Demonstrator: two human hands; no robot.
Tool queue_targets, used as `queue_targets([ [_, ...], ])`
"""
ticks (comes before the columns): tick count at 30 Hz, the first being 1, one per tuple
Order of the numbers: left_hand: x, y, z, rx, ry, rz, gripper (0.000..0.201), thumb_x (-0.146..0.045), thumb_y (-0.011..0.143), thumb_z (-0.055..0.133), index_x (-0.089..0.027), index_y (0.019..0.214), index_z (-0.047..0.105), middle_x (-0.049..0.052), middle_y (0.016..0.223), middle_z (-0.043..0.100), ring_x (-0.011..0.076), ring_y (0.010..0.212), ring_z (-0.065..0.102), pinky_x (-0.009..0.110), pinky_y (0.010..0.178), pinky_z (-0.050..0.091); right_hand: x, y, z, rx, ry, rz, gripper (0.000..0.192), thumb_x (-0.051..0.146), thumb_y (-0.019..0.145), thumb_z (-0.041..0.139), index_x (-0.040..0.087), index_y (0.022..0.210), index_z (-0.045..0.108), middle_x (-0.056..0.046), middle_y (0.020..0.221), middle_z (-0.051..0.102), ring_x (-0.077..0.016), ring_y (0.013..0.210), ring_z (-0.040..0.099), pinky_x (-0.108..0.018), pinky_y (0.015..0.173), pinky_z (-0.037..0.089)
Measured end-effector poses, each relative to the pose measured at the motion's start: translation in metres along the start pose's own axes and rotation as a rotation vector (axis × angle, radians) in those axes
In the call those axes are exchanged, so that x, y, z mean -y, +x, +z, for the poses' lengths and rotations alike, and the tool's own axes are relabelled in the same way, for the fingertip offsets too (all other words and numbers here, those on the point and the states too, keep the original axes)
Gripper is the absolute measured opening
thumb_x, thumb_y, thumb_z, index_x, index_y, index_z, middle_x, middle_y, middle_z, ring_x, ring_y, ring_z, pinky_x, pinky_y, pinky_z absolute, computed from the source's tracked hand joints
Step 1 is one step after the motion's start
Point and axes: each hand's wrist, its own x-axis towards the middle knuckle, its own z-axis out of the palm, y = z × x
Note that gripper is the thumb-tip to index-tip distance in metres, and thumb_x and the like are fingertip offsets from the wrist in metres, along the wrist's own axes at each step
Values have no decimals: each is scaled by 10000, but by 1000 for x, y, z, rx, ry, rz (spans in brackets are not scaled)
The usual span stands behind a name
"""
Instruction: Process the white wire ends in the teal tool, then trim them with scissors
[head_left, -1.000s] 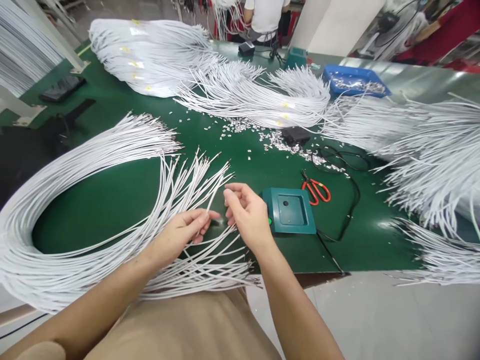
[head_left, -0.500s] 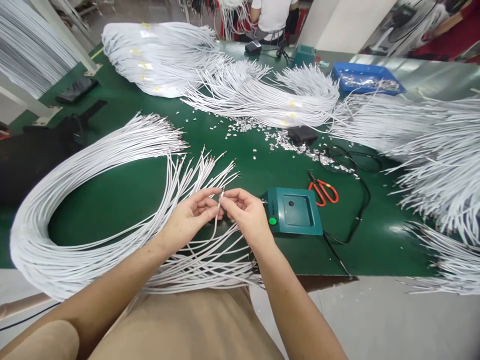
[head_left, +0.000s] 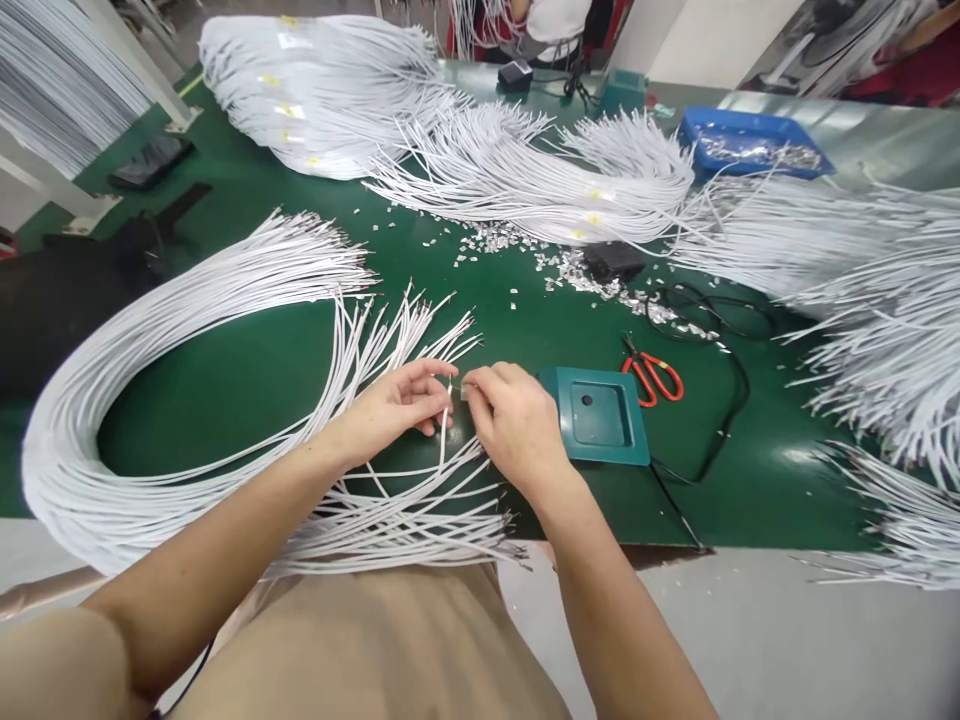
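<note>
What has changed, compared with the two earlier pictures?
The right hand has moved rightward, away from the white cable, and seems to have let go; the pale bit at its fingertips is unclear. The left hand still holds the cable. The teal machine and red-handled cutters stayed.

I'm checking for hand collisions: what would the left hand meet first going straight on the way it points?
Most likely the small pale piece at the fingertips of the right hand, then that hand itself; depth is unclear in this single view.

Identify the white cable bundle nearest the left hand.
The U-shaped white cable bundle, partly beneath the left hand; the other bundles lie farther back or right.
</note>
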Motion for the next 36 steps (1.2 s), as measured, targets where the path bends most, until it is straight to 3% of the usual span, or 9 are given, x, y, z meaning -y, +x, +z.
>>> queue_targets([
  [4,6,6,5,-38,-14,-8,354,-315,794,645,-187,1084,489,-12,749,577,129,684,628,190,505,407,-17,2,-4,58,-223,-15,113,194,891,497,169,870,605,-68,837,651,-214,826,535,-336,788,335],
  [9,18,18,9,-49,-39,31,327,-297,780,647,-189,1028,463,-21,731,581,94,601,583,187,488,364,-32,2,-10,192,-168,-87,94,149,858,525,179,787,579,-26,758,644,-175,747,527,-310,833,330],
  [19,36,27,11,-58,122,17,250,-207,797,578,-191,1012,451,-56,681,550,86,578,581,195,519,389,-34,-1,1,131,-190,-70,149,65,799,496,186,750,568,-34,724,603,-188,751,488,-316,829,355],
  [22,36,26,11,-69,115,-1,260,-202,786,587,-185,1013,463,-52,702,544,86,580,584,200,519,395,-33,-2,-4,144,-186,-73,139,85,817,504,190,771,583,-31,734,619,-190,790,519,-353,937,342],
  [24,36,26,11,-77,101,-18,276,-210,771,604,-182,1011,470,-48,715,546,88,575,588,203,513,397,-34,-5,-7,93,-213,-60,91,150,845,523,186,859,606,-58,858,657,-220,942,540,-438,1049,255],
  [26,34,27,11,-81,88,-34,286,-215,757,620,-178,1002,476,-45,715,555,91,569,593,206,510,401,-36,-10,-8,-26,-295,32,180,243,877,521,168,1016,605,-121,1087,637,-283,1139,480,-546,1082,165],
  [29,32,27,9,-81,67,-49,287,-223,740,637,-172,973,476,-47,692,561,96,556,599,208,506,404,-42,-17,-3,-147,-406,196,346,311,924,441,142,1209,538,-180,1301,518,-341,1268,378,-614,1057,166],
  [33,30,24,4,-85,59,-59,298,-248,738,649,-170,968,476,-42,692,572,107,568,611,217,519,418,-48,-18,2,-128,-412,232,361,299,945,391,145,1243,525,-168,1304,520,-329,1274,385,-594,1063,191],
  [36,27,18,1,-108,52,-51,359,-270,726,672,-168,1018,489,-35,706,583,112,586,612,222,532,421,-30,-16,-4,-167,-347,227,335,271,935,417,127,1208,546,-173,1272,542,-318,1248,414,-569,1064,211],
])
